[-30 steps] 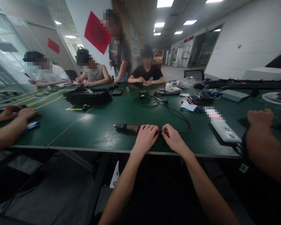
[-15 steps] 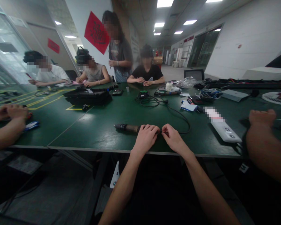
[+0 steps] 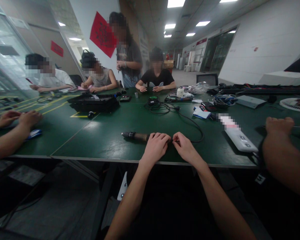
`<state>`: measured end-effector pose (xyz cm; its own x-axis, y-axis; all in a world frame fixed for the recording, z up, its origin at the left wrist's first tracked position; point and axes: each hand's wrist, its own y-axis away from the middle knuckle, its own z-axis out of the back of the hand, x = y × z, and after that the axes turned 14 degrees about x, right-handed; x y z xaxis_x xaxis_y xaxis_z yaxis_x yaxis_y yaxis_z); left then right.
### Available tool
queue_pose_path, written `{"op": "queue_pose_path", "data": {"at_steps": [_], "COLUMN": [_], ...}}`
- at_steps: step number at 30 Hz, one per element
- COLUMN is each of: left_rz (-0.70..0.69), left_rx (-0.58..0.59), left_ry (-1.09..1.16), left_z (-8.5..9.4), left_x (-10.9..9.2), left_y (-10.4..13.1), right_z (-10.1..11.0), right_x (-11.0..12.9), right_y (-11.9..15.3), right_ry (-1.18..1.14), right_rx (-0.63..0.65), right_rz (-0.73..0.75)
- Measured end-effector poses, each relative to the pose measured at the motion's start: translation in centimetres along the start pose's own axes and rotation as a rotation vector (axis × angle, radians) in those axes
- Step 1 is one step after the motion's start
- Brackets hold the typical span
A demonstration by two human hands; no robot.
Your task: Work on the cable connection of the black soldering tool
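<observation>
An electric screwdriver (image 3: 141, 137) lies on the green table near its front edge, its bit end pointing left. Over its rear part my left hand (image 3: 158, 143) is closed, fingers wrapped across the body and hiding that end. My right hand (image 3: 183, 146) is just right of it, thumb and fingers pinched on the black cable (image 3: 199, 140) near the tool's tail. The exact contact at the fingertips is partly hidden. From there the cable curves right and back toward a coiled bundle farther up the table.
A white power strip (image 3: 240, 139) lies to the right, beside a co-worker's hand (image 3: 280, 126). Another person's hands (image 3: 30, 118) are at the left. A black tray (image 3: 93, 104) and a blue-white packet (image 3: 201, 113) stand farther back. Several people sit or stand across the green table (image 3: 90, 146).
My hands and the electric screwdriver have stayed in place. At the left, the co-worker's hands have moved right and apart. The person opposite has drawn their hands apart.
</observation>
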<state>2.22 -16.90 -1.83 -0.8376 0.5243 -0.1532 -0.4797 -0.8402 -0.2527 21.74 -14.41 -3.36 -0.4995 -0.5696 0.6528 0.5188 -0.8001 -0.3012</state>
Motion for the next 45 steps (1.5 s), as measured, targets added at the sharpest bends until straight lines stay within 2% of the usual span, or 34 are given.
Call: {"op": "queue_pose_path", "data": {"at_steps": [16, 45], "left_rz": [0.005, 0.014], "left_rx": [-0.01, -0.009], "left_ry": [-0.023, -0.019], "left_z": [-0.07, 0.09], "left_x": [0.09, -0.07], "left_y": [0.02, 0.05], "right_z": [0.16, 0.04], "right_x": [0.55, 0.18], "right_y": [0.12, -0.02], "right_ry": [-0.006, -0.008], "right_rx": [0.005, 0.0], "right_rz": [0.012, 0.008]}}
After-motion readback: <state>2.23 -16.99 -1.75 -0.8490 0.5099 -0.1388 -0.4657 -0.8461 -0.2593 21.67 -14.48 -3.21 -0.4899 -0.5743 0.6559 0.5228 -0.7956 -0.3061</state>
